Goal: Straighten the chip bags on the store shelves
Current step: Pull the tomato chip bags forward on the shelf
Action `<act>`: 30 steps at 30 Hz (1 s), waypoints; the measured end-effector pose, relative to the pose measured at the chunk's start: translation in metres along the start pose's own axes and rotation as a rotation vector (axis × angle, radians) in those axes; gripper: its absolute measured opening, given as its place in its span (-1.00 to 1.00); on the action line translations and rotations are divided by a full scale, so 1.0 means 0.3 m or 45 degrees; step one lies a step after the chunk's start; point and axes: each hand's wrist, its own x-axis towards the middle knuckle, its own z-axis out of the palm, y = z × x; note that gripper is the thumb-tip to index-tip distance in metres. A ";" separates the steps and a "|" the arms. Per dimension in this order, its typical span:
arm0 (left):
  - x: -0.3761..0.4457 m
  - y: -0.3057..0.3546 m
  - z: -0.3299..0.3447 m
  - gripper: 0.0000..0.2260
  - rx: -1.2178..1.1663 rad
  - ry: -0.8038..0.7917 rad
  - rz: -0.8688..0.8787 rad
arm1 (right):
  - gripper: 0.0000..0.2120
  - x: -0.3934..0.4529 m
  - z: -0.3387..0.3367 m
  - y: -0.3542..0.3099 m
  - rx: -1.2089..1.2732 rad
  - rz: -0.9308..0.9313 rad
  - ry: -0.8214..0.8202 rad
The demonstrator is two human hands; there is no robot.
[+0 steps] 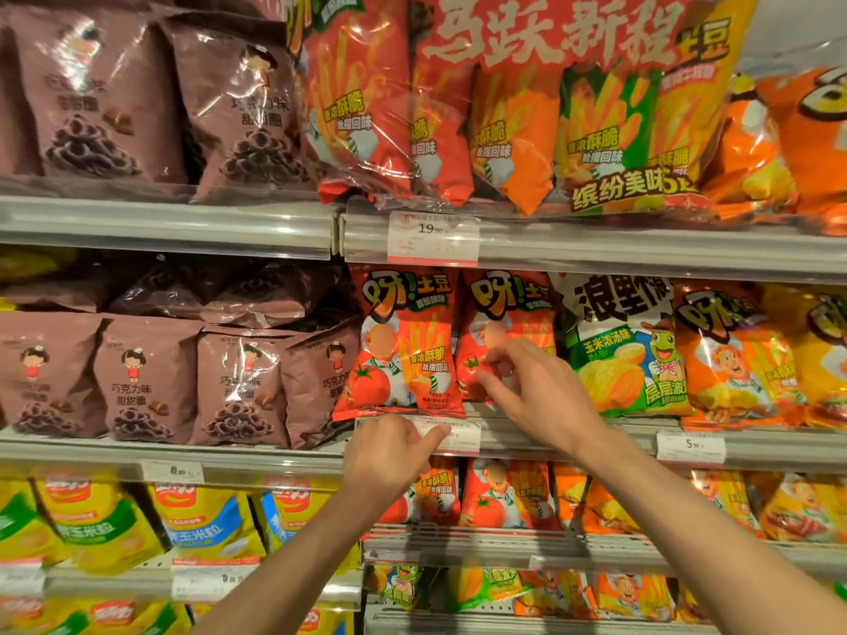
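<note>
Two red tomato-flavour chip bags stand side by side on the middle shelf (596,444). The left red bag (403,350) stands upright and leans slightly over the shelf edge. My right hand (531,391) has its fingers spread against the lower front of the right red bag (504,313), touching it without closing around it. Just below the left red bag, my left hand (389,456) sits loosely curled at the shelf's price rail, one finger lying on the white price tag (453,435). It holds nothing.
Brown chocolate-ring bags (151,382) fill the shelves to the left. A green-and-white bag (623,350) and orange bags (738,359) stand to the right. A large multipack (527,103) sits on the shelf above. Yellow bags (206,520) and more red bags (499,497) are below.
</note>
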 end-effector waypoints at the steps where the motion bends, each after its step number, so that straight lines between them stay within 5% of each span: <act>1: 0.002 -0.001 -0.001 -0.43 -0.008 -0.013 -0.003 | -0.64 0.027 -0.012 -0.019 0.047 -0.010 -0.012; 7: 0.015 -0.011 -0.004 -0.40 -0.004 -0.071 -0.004 | -0.24 0.193 -0.007 -0.111 0.241 0.092 -0.182; 13: 0.010 -0.005 -0.008 -0.40 0.004 -0.074 -0.005 | -0.11 0.259 0.045 -0.138 0.652 0.219 -0.333; 19: 0.017 -0.012 -0.004 -0.39 -0.009 -0.064 -0.018 | -0.09 0.248 0.082 -0.139 0.856 0.266 -0.174; 30: 0.003 0.002 -0.019 -0.39 -0.010 -0.077 -0.022 | -0.13 0.229 0.079 -0.158 0.696 0.271 -0.211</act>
